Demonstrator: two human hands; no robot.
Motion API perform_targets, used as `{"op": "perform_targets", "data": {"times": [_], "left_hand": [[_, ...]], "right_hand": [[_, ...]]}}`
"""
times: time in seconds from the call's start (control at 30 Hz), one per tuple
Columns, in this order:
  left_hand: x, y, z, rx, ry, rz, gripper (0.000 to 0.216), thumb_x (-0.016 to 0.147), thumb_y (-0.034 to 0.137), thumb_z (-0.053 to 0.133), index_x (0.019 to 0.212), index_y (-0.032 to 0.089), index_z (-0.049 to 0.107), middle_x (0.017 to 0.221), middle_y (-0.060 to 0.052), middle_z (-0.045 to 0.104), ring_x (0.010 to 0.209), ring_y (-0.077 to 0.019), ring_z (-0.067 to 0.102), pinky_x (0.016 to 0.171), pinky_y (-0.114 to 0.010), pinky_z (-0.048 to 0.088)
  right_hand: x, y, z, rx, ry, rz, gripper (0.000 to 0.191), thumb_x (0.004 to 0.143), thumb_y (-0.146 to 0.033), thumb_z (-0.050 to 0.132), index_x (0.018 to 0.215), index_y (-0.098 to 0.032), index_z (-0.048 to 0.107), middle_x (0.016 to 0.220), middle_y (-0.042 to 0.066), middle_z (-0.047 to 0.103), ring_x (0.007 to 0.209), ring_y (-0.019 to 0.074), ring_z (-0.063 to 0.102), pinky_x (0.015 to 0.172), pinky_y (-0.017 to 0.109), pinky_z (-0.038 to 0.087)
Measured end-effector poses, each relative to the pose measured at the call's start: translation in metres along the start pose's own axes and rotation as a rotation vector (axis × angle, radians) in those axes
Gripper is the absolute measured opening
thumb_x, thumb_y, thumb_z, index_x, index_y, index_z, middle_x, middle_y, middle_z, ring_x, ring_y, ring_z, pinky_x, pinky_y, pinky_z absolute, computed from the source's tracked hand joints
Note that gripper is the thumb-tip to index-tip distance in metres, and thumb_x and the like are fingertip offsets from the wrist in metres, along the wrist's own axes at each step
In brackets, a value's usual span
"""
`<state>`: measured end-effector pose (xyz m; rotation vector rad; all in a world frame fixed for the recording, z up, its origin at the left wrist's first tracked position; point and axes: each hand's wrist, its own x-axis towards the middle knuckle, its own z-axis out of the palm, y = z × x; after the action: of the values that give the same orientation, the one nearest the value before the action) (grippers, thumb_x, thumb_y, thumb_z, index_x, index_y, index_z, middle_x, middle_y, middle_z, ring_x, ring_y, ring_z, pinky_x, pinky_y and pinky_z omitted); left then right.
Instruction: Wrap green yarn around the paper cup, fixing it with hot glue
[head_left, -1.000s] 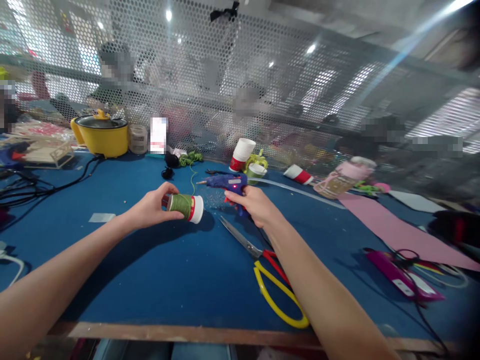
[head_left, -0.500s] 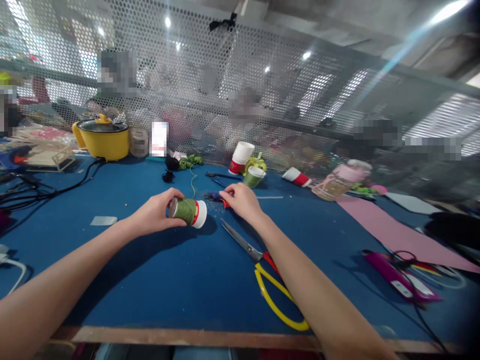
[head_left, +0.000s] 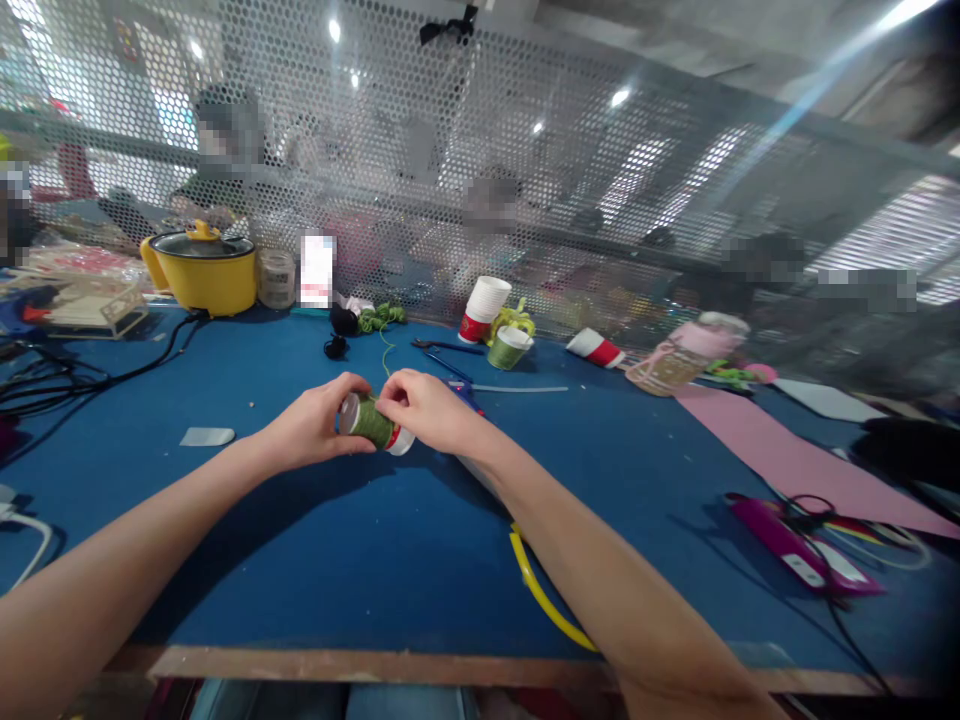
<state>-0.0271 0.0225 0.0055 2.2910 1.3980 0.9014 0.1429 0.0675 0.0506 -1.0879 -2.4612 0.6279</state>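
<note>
My left hand [head_left: 319,425] grips a paper cup [head_left: 369,422] lying on its side, its wall wound with green yarn and its red-and-white rim end pointing right. My right hand [head_left: 420,405] pinches at the top of the cup, its fingertips closed on the yarn there. From that spot a thin green strand [head_left: 388,355] runs back to a loose heap of green yarn [head_left: 382,317]. Partly hidden behind my right hand lies a blue glue gun [head_left: 461,387]. Scissors with a yellow handle [head_left: 544,595] lie mostly under my right forearm.
Farther back stand a stack of white cups [head_left: 487,300] and a green-wrapped cup [head_left: 510,347], near pliers [head_left: 442,346]. A yellow pot [head_left: 202,280] is at left. To the right are a tipped cup [head_left: 596,347], a pink bottle [head_left: 686,355], pink sheet [head_left: 787,460] and purple power strip [head_left: 802,545].
My right hand has left the glue gun and moved left onto the yarn-wound cup. Its forearm now covers most of the scissors. The left hand still holds the cup.
</note>
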Motion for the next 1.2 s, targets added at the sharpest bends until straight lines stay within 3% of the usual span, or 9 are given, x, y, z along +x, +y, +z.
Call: {"op": "perform_targets", "data": {"times": [0.13, 0.23, 0.33, 0.6, 1.2], "left_hand": [[0.000, -0.003, 0.003, -0.257, 0.007, -0.086, 0.050, 0.064, 0.039, 0.068, 0.100, 0.019, 0.040, 0.099, -0.006, 0.055, 0.080, -0.0195, 0.059, 0.071, -0.035, 0.048], [0.000, -0.003, 0.006, -0.376, -0.015, -0.141, 0.049, 0.065, 0.041, 0.068, 0.098, 0.019, 0.040, 0.094, -0.005, 0.055, 0.078, -0.0189, 0.059, 0.069, -0.035, 0.049], [0.000, -0.001, 0.007, -0.458, -0.069, -0.181, 0.045, 0.066, 0.041, 0.066, 0.096, 0.018, 0.042, 0.084, -0.002, 0.056, 0.074, -0.0176, 0.058, 0.067, -0.034, 0.049], [-0.003, 0.004, 0.006, -0.450, -0.153, -0.150, 0.043, 0.068, 0.042, 0.064, 0.098, 0.017, 0.044, 0.083, -0.002, 0.057, 0.074, -0.0169, 0.058, 0.066, -0.032, 0.048], [-0.005, 0.013, 0.003, -0.331, -0.148, -0.089, 0.042, 0.067, 0.044, 0.065, 0.093, 0.018, 0.044, 0.083, -0.002, 0.057, 0.071, -0.0167, 0.057, 0.063, -0.029, 0.048]], "right_hand": [[-0.006, 0.002, -0.005, 0.312, 0.145, 0.068, 0.009, 0.069, -0.022, 0.056, 0.066, -0.017, 0.050, 0.063, -0.001, 0.057, 0.058, 0.0104, 0.050, 0.055, 0.024, 0.039], [-0.009, 0.007, -0.010, 0.642, 0.137, 0.082, 0.012, 0.066, -0.022, 0.060, 0.076, -0.017, 0.054, 0.065, -0.002, 0.058, 0.055, 0.0084, 0.050, 0.053, 0.023, 0.040], [-0.011, 0.010, -0.016, 0.818, 0.123, 0.076, 0.019, 0.064, -0.023, 0.063, 0.082, -0.017, 0.060, 0.067, -0.001, 0.060, 0.057, 0.0077, 0.051, 0.055, 0.023, 0.041], [-0.012, 0.018, -0.014, 0.844, 0.194, 0.087, 0.015, 0.059, -0.021, 0.069, 0.073, -0.016, 0.063, 0.062, -0.003, 0.059, 0.059, 0.0074, 0.053, 0.063, 0.025, 0.045], [-0.013, 0.016, -0.008, 0.765, 0.249, 0.077, 0.013, 0.059, -0.021, 0.069, 0.071, -0.018, 0.065, 0.069, -0.001, 0.064, 0.067, 0.0096, 0.058, 0.074, 0.029, 0.046]]}}
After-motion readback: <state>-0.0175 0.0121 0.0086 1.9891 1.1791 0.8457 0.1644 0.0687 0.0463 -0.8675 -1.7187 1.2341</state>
